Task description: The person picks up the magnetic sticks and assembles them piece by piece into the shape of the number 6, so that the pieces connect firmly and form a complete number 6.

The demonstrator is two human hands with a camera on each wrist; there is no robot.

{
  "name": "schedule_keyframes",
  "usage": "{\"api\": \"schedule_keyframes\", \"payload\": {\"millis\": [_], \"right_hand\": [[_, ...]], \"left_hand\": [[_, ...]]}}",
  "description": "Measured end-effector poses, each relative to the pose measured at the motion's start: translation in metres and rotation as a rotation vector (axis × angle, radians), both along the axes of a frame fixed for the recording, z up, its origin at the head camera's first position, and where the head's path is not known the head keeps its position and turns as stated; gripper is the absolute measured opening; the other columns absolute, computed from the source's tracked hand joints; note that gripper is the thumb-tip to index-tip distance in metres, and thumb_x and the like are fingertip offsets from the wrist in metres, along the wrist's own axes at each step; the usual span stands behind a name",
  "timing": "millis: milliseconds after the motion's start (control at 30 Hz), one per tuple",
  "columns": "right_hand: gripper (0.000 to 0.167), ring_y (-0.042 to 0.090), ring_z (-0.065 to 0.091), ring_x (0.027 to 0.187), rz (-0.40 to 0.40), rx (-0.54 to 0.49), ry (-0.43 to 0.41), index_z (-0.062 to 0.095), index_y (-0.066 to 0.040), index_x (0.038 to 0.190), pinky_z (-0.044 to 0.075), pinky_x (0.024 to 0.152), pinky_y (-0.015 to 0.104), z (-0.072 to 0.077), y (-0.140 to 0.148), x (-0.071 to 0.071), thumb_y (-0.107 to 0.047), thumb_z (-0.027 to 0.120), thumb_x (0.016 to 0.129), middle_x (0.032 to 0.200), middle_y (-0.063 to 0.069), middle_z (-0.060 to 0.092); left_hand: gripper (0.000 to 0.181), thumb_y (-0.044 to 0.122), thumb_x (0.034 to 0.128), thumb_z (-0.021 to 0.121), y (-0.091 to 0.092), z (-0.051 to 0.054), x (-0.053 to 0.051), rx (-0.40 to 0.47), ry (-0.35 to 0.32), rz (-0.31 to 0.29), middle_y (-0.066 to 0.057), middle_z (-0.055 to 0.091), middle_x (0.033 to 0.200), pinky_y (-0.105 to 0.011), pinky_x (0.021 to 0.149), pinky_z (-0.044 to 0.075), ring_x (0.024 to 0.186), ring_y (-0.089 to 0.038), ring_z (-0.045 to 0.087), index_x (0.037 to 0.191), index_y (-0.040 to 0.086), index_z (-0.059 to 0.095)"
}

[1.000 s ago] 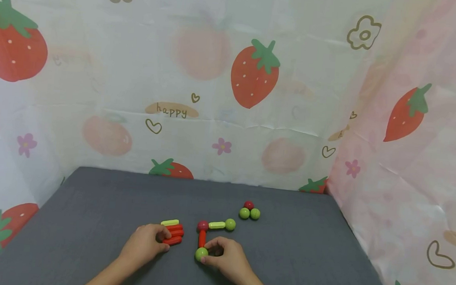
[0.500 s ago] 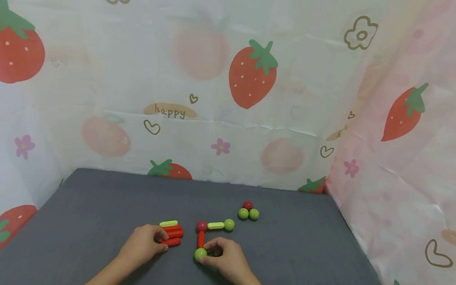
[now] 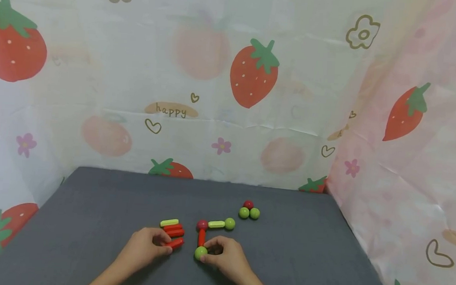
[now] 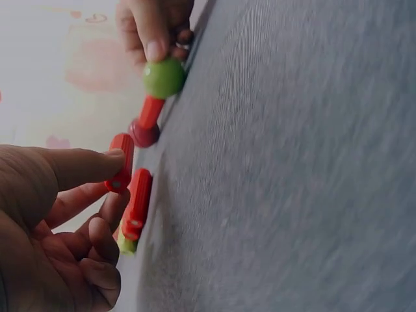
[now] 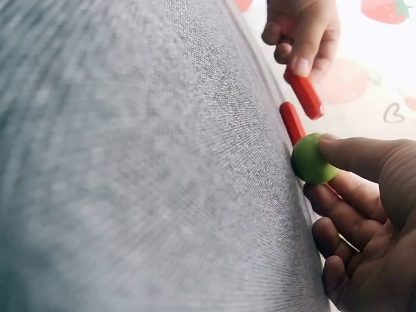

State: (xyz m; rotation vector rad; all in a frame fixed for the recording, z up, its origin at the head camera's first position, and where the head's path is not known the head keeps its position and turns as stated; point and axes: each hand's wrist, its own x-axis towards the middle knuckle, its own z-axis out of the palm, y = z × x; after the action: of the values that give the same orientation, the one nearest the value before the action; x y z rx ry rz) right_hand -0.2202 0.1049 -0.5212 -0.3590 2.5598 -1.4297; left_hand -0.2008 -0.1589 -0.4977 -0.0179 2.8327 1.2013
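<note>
Between thumb and fingertips, my left hand (image 3: 143, 247) pinches a red rod (image 3: 176, 243), seen lifted off the cloth in the left wrist view (image 4: 121, 162). Behind it lie two more red rods (image 3: 174, 232) and a yellow-green rod (image 3: 169, 222). My right hand (image 3: 229, 259) grips a green ball (image 3: 201, 253) at the near end of another red rod (image 3: 202, 238). That rod meets a red ball (image 3: 202, 225), from which a yellow-green rod (image 3: 216, 224) runs right to a second green ball (image 3: 230, 224).
Farther back on the dark grey tabletop (image 3: 304, 249), right of the joined pieces, a loose red ball (image 3: 249, 204) touches or nearly touches two green balls (image 3: 244, 213). A strawberry-print curtain (image 3: 212, 137) stands behind the table and along its sides.
My left hand has drawn the nearest red rod slightly toward the table's front and right, away from the other rods. My right hand keeps its grip on the green ball.
</note>
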Motion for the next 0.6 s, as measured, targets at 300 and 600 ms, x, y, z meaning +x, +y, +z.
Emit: {"api": "schedule_keyframes", "payload": {"millis": [300, 600], "right_hand": [[0.027, 0.010, 0.059, 0.071, 0.000, -0.009, 0.016, 0.077, -0.018, 0.097, 0.049, 0.057, 0.027, 0.000, -0.005, -0.001, -0.025, 0.092, 0.076, 0.089, -0.006, 0.073], [0.027, 0.010, 0.058, 0.067, 0.003, -0.004, 0.028, 0.077, -0.018, 0.097, 0.049, 0.056, 0.028, 0.000, -0.008, -0.006, -0.027, 0.091, 0.076, 0.089, -0.007, 0.073]], "left_hand": [[0.017, 0.019, 0.0779, 0.090, 0.009, -0.003, 0.015, 0.078, -0.077, -0.002, 0.007, 0.069, 0.075, -0.032, 0.067, 0.048, 0.071, -0.011, 0.060, 0.088, 0.018, 0.077], [0.016, 0.023, 0.0801, 0.089, 0.019, -0.006, 0.025, 0.097, -0.149, -0.026, 0.006, 0.070, 0.076, -0.032, 0.067, 0.049, 0.072, -0.010, 0.062, 0.089, 0.017, 0.077]]}}
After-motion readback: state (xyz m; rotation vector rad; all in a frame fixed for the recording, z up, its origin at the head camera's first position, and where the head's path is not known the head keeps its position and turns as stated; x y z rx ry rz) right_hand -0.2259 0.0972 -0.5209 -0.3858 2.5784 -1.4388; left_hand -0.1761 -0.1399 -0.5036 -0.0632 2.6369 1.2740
